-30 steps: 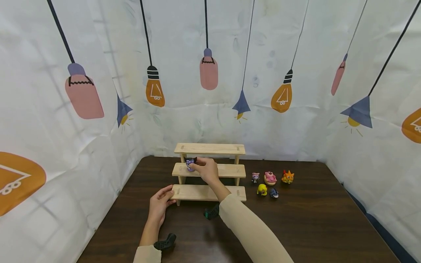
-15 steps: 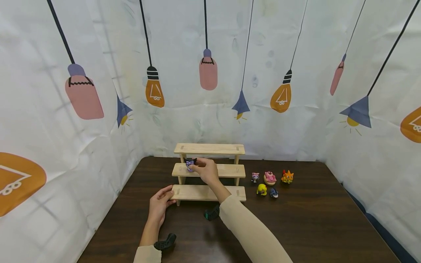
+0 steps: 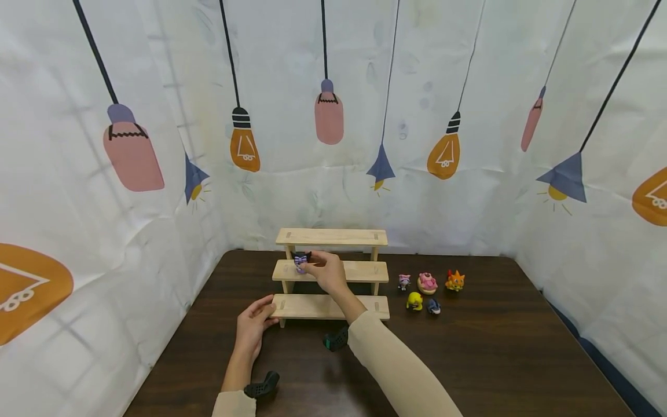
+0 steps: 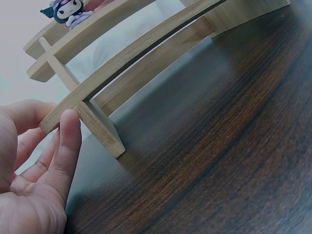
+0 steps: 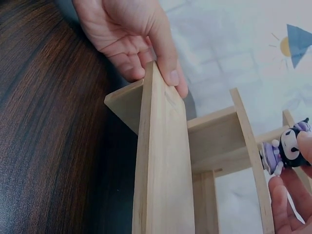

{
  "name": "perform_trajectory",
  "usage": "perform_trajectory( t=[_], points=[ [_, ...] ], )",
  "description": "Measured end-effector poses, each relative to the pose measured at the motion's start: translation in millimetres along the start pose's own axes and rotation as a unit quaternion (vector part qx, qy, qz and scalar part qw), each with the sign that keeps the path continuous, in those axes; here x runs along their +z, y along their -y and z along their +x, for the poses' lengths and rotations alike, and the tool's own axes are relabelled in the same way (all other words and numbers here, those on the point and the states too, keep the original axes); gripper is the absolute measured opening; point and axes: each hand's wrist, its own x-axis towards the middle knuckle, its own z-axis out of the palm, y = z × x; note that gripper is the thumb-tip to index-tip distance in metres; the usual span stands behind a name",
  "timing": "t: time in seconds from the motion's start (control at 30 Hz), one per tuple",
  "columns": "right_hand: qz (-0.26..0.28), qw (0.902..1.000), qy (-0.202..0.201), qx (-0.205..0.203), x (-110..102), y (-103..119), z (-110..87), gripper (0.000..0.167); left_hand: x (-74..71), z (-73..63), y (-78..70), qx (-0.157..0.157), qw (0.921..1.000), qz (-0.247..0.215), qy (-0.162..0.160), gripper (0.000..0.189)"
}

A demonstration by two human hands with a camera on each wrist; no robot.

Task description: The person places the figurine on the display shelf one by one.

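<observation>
A small figurine (image 3: 300, 262) with a black hood and purple outfit stands at the left of the middle step of a three-tier wooden stand (image 3: 333, 306). My right hand (image 3: 328, 274) pinches it between thumb and fingers, as the right wrist view also shows. Its base meets the step. The left hand (image 3: 252, 325) grips the left end of the lowest step, thumb and fingers on either side of the board. In the left wrist view, the figurine (image 4: 69, 11) is partly cut off by the top edge.
Several small figurines are grouped right of the stand: a pink-and-grey one (image 3: 404, 282), a pink round one (image 3: 427, 283), an orange spiky one (image 3: 455, 281), a yellow one (image 3: 414, 301) and a blue one (image 3: 433, 306). A white printed curtain (image 3: 292, 197) surrounds the dark wooden table (image 3: 500, 347).
</observation>
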Motion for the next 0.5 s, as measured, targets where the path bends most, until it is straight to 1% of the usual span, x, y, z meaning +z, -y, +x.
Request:
perform_trajectory(
  t=[0.27,0.5],
  points=[
    [-0.003,1.0000,0.002,-0.002,-3,-4,-1.7,0.051,-0.2,0.7,-0.2,0.003,1.0000,-0.001,0.002,0.042],
    [0.025,0.9997,0.004,0.001,-16,-10,-14.1,0.042,-0.3,0.7,0.1,0.000,1.0000,0.000,0.000,0.043]
  ],
)
